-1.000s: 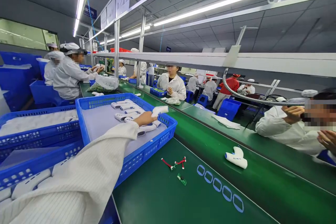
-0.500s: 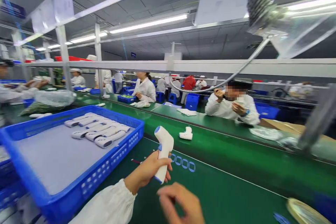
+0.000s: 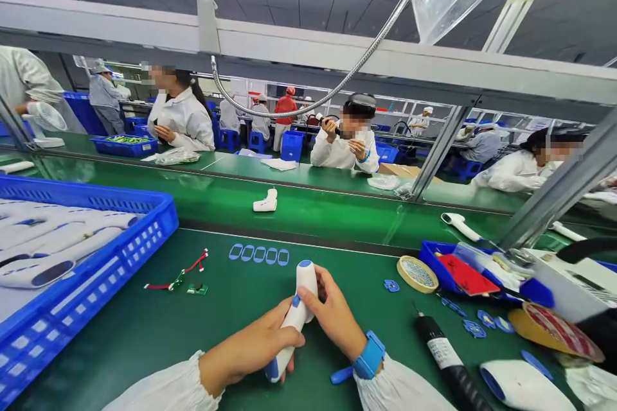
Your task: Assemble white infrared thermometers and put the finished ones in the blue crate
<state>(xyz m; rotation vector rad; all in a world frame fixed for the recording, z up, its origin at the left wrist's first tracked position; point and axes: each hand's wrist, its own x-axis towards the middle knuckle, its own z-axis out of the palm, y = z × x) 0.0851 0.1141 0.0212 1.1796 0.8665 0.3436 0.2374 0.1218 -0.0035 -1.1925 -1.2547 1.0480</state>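
- The left hand (image 3: 250, 340) is closed around the handle of a white thermometer (image 3: 295, 314), fingers wrapped firmly.
- The right hand (image 3: 332, 314) is also closed on the thermometer, gripping its upper part, with a blue wristband (image 3: 369, 354) on the wrist.
- The thermometer stands tilted between both hands, above the near edge of a green bench (image 3: 120, 347), its blue-trimmed end pointing down.
- A small blue piece (image 3: 341, 375) lies just beside the right wrist.
- To the left, a blue crate (image 3: 139, 250) holds white thermometer parts.
- Between the crate and the hands lie small circuit boards with red wires (image 3: 180, 279).
- Farther along, a row of blue rings (image 3: 259, 254) sits on the bench.
- To the right are a roll of tape (image 3: 417, 273), a black pen (image 3: 446, 356) and a blue tray (image 3: 436, 257).
- Across the far bench, a co-worker (image 3: 344, 144) holds something near their face.
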